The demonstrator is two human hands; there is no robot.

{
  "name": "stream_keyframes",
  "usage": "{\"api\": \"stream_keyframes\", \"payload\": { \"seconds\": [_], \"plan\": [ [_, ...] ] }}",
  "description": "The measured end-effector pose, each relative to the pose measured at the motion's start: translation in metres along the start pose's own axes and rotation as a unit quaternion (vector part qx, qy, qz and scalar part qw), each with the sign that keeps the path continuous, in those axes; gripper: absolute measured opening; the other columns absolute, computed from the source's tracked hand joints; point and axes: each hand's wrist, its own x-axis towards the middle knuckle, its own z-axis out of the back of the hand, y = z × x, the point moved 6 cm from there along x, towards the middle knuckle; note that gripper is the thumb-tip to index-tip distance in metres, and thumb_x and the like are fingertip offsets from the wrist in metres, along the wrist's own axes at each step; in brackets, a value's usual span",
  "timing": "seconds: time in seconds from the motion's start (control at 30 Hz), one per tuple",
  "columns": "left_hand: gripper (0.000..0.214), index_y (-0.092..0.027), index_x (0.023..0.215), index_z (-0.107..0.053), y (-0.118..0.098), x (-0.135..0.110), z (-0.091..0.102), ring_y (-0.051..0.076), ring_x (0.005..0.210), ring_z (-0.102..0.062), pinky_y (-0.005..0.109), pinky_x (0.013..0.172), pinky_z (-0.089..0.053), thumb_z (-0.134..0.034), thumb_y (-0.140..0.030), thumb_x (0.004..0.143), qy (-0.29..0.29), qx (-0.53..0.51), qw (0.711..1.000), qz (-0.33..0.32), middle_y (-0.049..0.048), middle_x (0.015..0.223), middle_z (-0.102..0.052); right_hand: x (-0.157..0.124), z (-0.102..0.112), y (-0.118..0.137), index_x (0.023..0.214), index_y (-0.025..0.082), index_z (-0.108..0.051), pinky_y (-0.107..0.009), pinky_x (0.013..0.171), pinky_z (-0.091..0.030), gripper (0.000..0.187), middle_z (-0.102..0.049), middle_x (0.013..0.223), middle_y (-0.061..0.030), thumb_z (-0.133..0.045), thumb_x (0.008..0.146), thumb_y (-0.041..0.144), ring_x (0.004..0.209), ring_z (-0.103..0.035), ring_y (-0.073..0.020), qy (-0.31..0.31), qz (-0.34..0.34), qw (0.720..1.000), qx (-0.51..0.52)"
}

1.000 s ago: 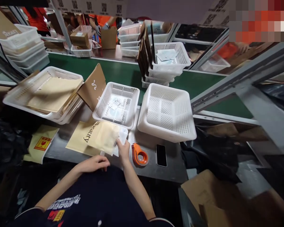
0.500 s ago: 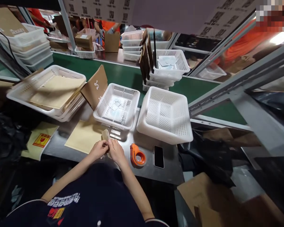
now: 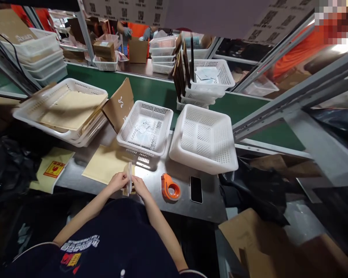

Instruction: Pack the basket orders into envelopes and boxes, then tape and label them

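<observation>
Over the front of the metal table, a thin pale packet (image 3: 129,175) stands nearly edge-on between my hands. My left hand (image 3: 118,182) grips its left side with the fingers bent. On the other side, my right hand (image 3: 140,187) pinches it, some fingers hidden behind it. What the packet contains cannot be made out. A large yellowish padded envelope (image 3: 101,165) lies flat just beyond my left hand. To the right of my right hand are an orange tape dispenser (image 3: 171,188) and a black-screened phone (image 3: 196,190).
A white basket (image 3: 169,133) with bluish-white packets stands ahead, beside another white basket (image 3: 233,146). At left, stacked baskets (image 3: 20,115) hold envelopes. An envelope with a red label (image 3: 43,175) hangs over the table edge. Behind runs a green belt (image 3: 150,90), with a co-worker's gloved hand (image 3: 147,34) beyond.
The packet has turned from tilted to almost upright and edge-on. My hands have moved slightly apart, one to each side of it. The view has shifted a little.
</observation>
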Motion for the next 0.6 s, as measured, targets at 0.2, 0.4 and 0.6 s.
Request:
{"api": "stream_keyframes", "payload": {
  "seconds": [0.2, 0.4, 0.6],
  "plan": [
    [0.019, -0.022, 0.072, -0.05, -0.044, -0.033, 0.039, 0.015, 0.064, -0.053, 0.024, 0.063, -0.039, -0.052, -0.037, 0.084, -0.041, -0.01, 0.994, -0.097, -0.0039, 0.066, -0.055, -0.034, 0.032, 0.044, 0.156, 0.02, -0.048, -0.05, 0.099, -0.058, 0.06, -0.065, 0.135, -0.0176, -0.054, 0.1, 0.04, 0.109, -0.068, -0.0284, -0.149, 0.119, 0.974, -0.126],
    [0.013, -0.021, 0.068, -0.054, -0.088, -0.048, 0.06, 0.014, 0.061, -0.046, 0.027, 0.062, -0.034, -0.052, -0.025, 0.08, 0.02, 0.102, 0.974, -0.2, -0.0037, 0.063, -0.054, -0.05, 0.046, 0.113, 0.141, 0.027, -0.064, -0.063, 0.128, -0.024, 0.051, -0.053, 0.157, -0.0114, -0.058, 0.091, 0.014, 0.154, -0.034, -0.0323, -0.067, 0.357, 0.857, -0.365],
    [0.018, -0.023, 0.099, -0.075, -0.092, -0.066, 0.073, 0.021, 0.095, -0.068, 0.032, 0.09, -0.051, -0.07, -0.036, 0.088, 0.07, 0.041, 0.955, -0.287, 0.0045, 0.101, -0.077, -0.042, 0.062, 0.118, 0.087, 0.025, -0.074, -0.056, 0.119, -0.037, 0.017, -0.075, 0.084, -0.0038, -0.06, 0.094, 0.016, 0.096, -0.067, -0.0241, 0.014, 0.307, 0.857, -0.413]
  ]
}}
